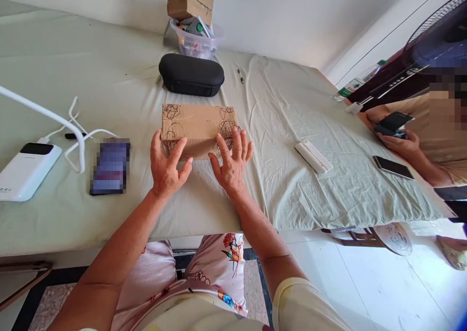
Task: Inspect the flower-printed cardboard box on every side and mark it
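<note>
A brown cardboard box with scribbled black circles at its corners lies on the cloth-covered table in front of me. My left hand is at the box's near left corner, fingers spread. At the near right corner is my right hand, its fingers also apart and reaching over the scribbles. Both hands seem to touch the box lightly, without a grip around it. Just behind the box rests a black zipped hard case.
Left of me are a white power bank, a white cable and a phone. Behind stand a plastic basket and another carton. To the right lie a pen, a pale case and a phone; a seated person holds a dark device.
</note>
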A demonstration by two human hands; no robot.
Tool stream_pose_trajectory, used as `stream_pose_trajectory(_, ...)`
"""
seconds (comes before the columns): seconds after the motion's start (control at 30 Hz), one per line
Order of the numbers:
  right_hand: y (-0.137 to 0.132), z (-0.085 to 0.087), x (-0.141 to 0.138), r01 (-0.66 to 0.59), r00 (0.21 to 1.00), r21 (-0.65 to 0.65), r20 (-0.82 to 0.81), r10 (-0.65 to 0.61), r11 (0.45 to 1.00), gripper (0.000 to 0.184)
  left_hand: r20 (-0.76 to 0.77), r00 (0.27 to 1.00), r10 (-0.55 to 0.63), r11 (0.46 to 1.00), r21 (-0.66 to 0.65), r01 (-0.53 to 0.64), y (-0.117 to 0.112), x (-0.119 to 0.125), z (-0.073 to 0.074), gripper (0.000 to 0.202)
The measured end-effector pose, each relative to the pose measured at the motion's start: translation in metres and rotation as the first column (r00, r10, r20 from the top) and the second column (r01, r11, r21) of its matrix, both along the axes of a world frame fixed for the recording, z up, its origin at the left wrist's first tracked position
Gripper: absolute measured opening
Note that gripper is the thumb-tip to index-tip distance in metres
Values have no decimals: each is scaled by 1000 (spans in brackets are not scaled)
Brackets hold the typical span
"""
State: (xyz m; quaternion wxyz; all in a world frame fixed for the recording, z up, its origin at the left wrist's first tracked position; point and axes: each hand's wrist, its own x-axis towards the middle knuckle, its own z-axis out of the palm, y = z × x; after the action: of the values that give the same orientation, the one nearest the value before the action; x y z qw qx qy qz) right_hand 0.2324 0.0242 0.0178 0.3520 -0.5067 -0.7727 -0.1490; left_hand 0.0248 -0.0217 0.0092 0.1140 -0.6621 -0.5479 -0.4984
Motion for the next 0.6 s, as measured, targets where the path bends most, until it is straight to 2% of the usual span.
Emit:
stream_pose_trajectory(0.1,-9,4,-10,-66,998,-56,-17,65,996,56,-12,999,-45,999,-7,45,-3,11,-1,51)
stream_pose_trajectory(0.27,-18,12,-22,-220,960,-183,-218,178,958,47,-1,998,-64,996,-64,64,-6,21,-3,49)
stream_pose_trajectory(0.37,-10,14,-12,-197,951,-188,-276,141,962,49,21,999,-36,994,-99,38,-5,19,-2,55)
stream_pose_trajectory(0.5,13,9,12,-92,920,-98,-389,47,991,55,57,998,-16,993,-117,23,-2,15,-1,55)
stream_pose_trajectory(0.6,27,1,22,-140,875,-73,-475,89,987,64,91,996,-16,991,-134,28,0,13,-3,54)
